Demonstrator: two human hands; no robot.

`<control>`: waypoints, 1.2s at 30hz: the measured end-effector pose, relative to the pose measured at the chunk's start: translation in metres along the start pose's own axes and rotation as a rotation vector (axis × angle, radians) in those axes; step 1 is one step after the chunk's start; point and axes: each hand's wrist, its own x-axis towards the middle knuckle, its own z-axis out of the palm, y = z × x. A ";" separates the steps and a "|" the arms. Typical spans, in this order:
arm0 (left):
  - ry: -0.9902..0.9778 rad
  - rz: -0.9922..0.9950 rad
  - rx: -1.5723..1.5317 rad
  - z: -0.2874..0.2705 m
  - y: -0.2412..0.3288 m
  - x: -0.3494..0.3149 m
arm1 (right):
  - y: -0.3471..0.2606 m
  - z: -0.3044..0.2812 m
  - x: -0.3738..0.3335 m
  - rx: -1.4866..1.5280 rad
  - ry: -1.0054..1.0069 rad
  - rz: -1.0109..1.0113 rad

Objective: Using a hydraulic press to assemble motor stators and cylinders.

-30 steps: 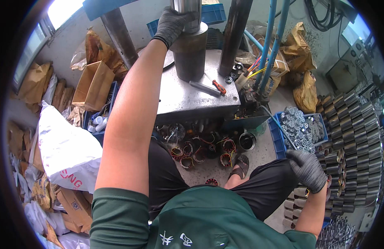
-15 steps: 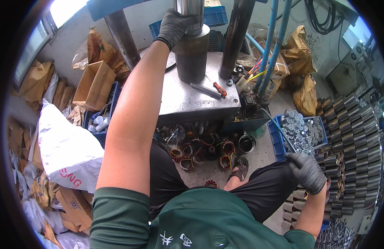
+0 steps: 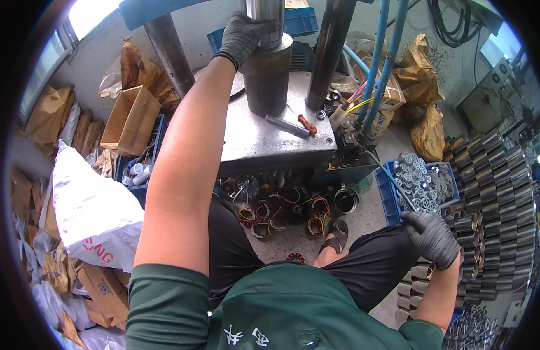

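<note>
My left hand (image 3: 242, 36), in a dark grey glove, reaches far forward and grips the top of a dark metal cylinder (image 3: 268, 81) that stands on the grey steel press table (image 3: 264, 143), under a shiny ram (image 3: 264, 14). My right hand (image 3: 433, 236), also gloved, hangs low at the right with its fingers curled, just below a blue crate of round metal parts (image 3: 424, 184) and beside rows of stacked steel cores (image 3: 491, 192). Whether it holds a part is hidden.
A screwdriver with a red handle (image 3: 293, 123) lies on the press table. Copper-wound stators (image 3: 281, 213) lie on the floor by my sandalled foot (image 3: 337, 233). Cardboard boxes (image 3: 130, 119), a white sack (image 3: 95, 207) and brown bags crowd the left. Blue hoses (image 3: 383, 64) run down at the right.
My left hand stays on the cylinder top, shifted only slightly. My right hand has lifted a little toward the blue crate.
</note>
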 end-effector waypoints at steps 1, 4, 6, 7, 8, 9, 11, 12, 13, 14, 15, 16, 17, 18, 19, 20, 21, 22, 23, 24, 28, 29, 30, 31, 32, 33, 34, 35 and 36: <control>0.001 -0.001 0.001 0.000 0.000 -0.001 | 0.001 0.000 0.001 0.071 0.073 -0.017; 0.057 0.042 0.075 0.001 -0.003 0.001 | 0.004 0.004 0.001 0.049 0.226 -0.051; 0.135 0.052 0.077 0.003 -0.005 0.001 | -0.005 0.004 -0.001 0.031 0.262 -0.059; 0.135 0.051 0.078 0.002 -0.006 0.001 | -0.008 0.004 -0.001 0.013 0.299 -0.068; 0.097 0.045 0.039 0.002 -0.004 0.002 | -0.004 0.005 -0.002 0.011 0.300 -0.062; 0.059 0.039 0.000 0.003 -0.003 0.002 | 0.002 0.005 -0.004 -0.054 0.131 -0.053; 0.054 0.048 -0.006 0.004 -0.003 0.001 | -0.001 0.002 -0.002 -0.126 -0.085 -0.029; 0.054 0.055 -0.007 0.003 -0.004 0.001 | -0.002 0.001 0.000 -0.126 -0.085 -0.031; 0.054 0.063 -0.008 0.002 -0.005 0.001 | -0.003 0.000 0.002 -0.027 0.010 -0.014; 0.053 0.070 -0.012 0.002 -0.006 0.000 | -0.003 -0.001 0.003 0.069 0.105 0.005; 0.054 0.077 -0.016 0.001 -0.007 0.000 | 0.002 0.002 0.002 0.029 0.197 -0.012; 0.056 0.076 -0.017 0.001 -0.006 0.001 | 0.002 0.001 0.001 0.026 0.197 -0.013; 0.053 0.065 -0.011 0.003 -0.005 0.002 | 0.002 0.001 0.000 -0.034 0.057 -0.015; 0.049 0.054 -0.005 0.005 -0.005 0.003 | 0.000 0.000 0.000 -0.094 -0.084 -0.017; 0.048 0.054 -0.007 0.007 -0.004 0.003 | -0.006 -0.001 0.000 -0.169 -0.133 0.010; 0.090 0.032 0.026 0.007 -0.006 0.003 | -0.006 -0.002 0.002 -0.171 -0.133 0.008; 0.132 0.011 0.060 0.007 -0.007 0.003 | -0.004 -0.004 0.003 -0.105 -0.076 0.015; 0.134 0.010 0.061 0.004 -0.008 0.004 | -0.003 -0.005 0.004 -0.039 -0.019 0.021; 0.077 0.020 0.062 0.000 -0.006 0.005 | -0.002 -0.003 0.004 -0.040 -0.020 0.020; 0.021 0.030 0.062 -0.002 -0.005 0.004 | 0.000 0.000 0.003 -0.022 0.067 -0.006; 0.064 0.055 0.011 0.008 -0.001 0.000 | -0.009 -0.003 0.001 -0.179 -0.145 -0.004; 0.112 0.048 0.049 0.006 -0.001 0.000 | -0.011 -0.007 0.004 -0.103 -0.171 0.059; 0.160 0.041 0.086 0.005 -0.002 -0.001 | -0.008 -0.006 0.005 -0.103 -0.171 0.055; 0.163 0.041 0.089 0.001 -0.003 0.000 | 0.000 -0.003 0.006 -0.019 -0.024 0.037; 0.095 0.056 0.047 0.000 -0.001 -0.002 | 0.005 0.000 0.006 0.065 0.122 0.027; 0.027 0.071 0.006 0.000 0.002 -0.003 | 0.007 0.004 0.004 0.019 0.176 -0.027; 0.026 0.070 0.002 0.001 0.005 -0.005 | 0.007 0.003 0.002 0.016 0.176 -0.024; 0.030 0.035 0.019 0.001 0.006 -0.004 | 0.002 0.002 0.002 -0.118 0.004 -0.025; 0.034 -0.001 0.035 0.001 0.006 -0.003 | -0.002 0.001 0.002 -0.251 -0.168 -0.026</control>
